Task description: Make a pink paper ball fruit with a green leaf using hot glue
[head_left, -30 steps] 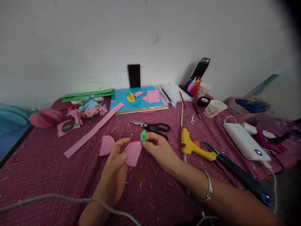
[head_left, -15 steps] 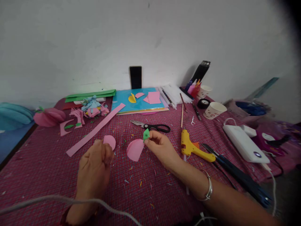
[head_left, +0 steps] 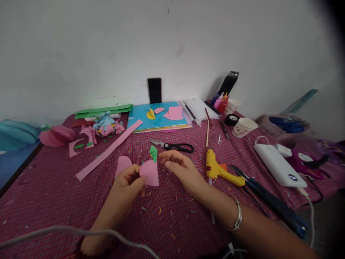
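Observation:
My left hand (head_left: 132, 181) pinches a folded pink paper piece (head_left: 150, 173) between thumb and fingers, above the checked tablecloth. A green paper leaf (head_left: 153, 153) stands up from the top corner of that piece. Just to its right is my right hand (head_left: 179, 167), fingers slightly curled and apart, holding nothing that I can see. Another pink paper piece with a rounded edge (head_left: 123, 164) lies behind the left hand. Beyond both hands rest black-handled scissors (head_left: 178, 146), blades pointing left.
A yellow glue gun (head_left: 223, 172) and a dark blue cutter (head_left: 275, 201) lie at right, near a white power bank (head_left: 280, 165). At left are a long pink strip (head_left: 110, 149) and a pink paper pumpkin (head_left: 57, 136). A pale cable (head_left: 88, 230) crosses the near edge.
The pink piece with its green leaf has passed from my right hand to my left. My left hand moved right and closed on it; my right hand let go.

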`<state>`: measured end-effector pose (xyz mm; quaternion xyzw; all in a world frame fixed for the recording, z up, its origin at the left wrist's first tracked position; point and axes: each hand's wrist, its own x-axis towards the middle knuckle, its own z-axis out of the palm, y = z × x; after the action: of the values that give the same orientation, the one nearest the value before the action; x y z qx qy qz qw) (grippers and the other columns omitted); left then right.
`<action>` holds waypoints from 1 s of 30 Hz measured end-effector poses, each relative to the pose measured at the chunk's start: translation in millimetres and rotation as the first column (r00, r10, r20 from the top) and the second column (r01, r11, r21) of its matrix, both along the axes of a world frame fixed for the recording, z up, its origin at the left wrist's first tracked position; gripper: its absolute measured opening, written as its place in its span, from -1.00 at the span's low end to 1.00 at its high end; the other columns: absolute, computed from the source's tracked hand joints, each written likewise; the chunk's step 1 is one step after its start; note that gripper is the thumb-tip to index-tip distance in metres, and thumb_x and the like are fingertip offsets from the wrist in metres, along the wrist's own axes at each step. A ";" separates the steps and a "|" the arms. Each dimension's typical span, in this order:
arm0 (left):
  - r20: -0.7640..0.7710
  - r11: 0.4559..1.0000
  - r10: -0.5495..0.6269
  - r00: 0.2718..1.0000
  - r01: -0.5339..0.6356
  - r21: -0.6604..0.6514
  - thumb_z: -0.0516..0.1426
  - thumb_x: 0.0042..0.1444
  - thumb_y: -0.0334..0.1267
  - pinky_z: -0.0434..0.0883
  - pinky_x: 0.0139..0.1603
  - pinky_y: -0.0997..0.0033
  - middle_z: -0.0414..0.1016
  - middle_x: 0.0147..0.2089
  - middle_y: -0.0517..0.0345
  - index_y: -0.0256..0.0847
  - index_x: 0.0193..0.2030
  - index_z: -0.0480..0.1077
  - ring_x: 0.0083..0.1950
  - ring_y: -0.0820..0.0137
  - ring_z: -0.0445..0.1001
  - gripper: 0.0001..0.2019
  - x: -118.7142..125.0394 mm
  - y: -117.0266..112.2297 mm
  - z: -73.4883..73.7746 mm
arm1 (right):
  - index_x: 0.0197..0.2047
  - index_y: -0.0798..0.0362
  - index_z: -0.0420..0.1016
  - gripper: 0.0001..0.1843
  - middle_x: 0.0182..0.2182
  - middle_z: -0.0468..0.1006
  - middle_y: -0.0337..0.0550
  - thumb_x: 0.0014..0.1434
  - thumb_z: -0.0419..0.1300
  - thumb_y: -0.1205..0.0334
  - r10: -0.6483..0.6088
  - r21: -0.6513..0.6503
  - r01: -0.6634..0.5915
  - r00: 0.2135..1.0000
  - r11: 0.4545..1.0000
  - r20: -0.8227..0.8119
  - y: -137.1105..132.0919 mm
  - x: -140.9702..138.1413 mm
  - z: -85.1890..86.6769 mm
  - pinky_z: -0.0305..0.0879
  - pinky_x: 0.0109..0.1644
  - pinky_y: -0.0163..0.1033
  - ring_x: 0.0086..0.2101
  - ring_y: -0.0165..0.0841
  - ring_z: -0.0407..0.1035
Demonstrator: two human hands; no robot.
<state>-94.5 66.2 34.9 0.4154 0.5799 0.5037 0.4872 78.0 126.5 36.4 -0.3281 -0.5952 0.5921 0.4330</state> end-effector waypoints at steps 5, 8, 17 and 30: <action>0.115 1.000 0.022 0.993 -0.021 -0.008 0.21 -0.12 -0.32 0.27 -0.53 0.53 0.38 -0.54 0.27 -0.23 -0.50 0.39 -0.57 0.53 0.30 -0.93 6.5 0.4 1.1 | -0.25 0.03 0.42 -0.89 -0.37 0.47 -0.24 0.10 0.17 0.27 0.143 -0.037 -0.143 0.990 0.989 0.017 -3.8 -5.6 -6.8 0.30 -0.20 -0.23 -0.35 -0.40 0.35; 0.141 1.000 -0.007 0.990 0.007 0.005 0.24 -0.11 -0.31 0.34 -0.50 0.50 0.42 -0.46 0.25 -0.23 -0.44 0.42 -0.52 0.50 0.34 -0.92 8.0 -0.6 -2.9 | -0.45 0.04 0.31 -0.87 -0.52 0.32 -0.33 0.08 0.19 0.25 0.128 -0.005 -0.128 0.986 0.992 0.104 -6.2 -9.4 -10.9 0.16 -0.39 -0.32 -0.48 -0.45 0.20; 0.298 0.989 0.090 0.950 -0.120 0.084 0.24 0.03 -0.16 0.31 -0.45 0.52 0.43 -0.45 0.24 -0.20 -0.40 0.43 -0.44 0.48 0.35 -0.84 -1.5 -0.4 4.3 | -0.52 0.01 0.19 -0.76 -0.55 0.18 -0.35 0.08 0.14 0.15 0.046 0.077 -0.058 0.988 0.995 0.150 5.4 -0.3 -13.1 0.05 -0.40 -0.32 -0.50 -0.45 0.07; -0.083 0.972 0.095 0.992 -0.075 0.221 0.27 -0.11 -0.21 0.28 -0.38 0.47 0.40 -0.38 0.26 -0.19 -0.30 0.40 -0.39 0.45 0.35 -0.78 4.9 0.3 -2.0 | -0.49 0.03 0.27 -0.81 -0.54 0.26 -0.32 0.08 0.13 0.15 -0.030 0.208 -0.020 0.972 0.978 0.234 -1.1 -2.2 -11.5 0.11 -0.38 -0.31 -0.48 -0.42 0.15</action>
<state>-89.6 66.5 32.9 0.4638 0.5607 0.5647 0.3894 75.8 125.4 25.0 -0.3505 -0.7003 0.4821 0.3928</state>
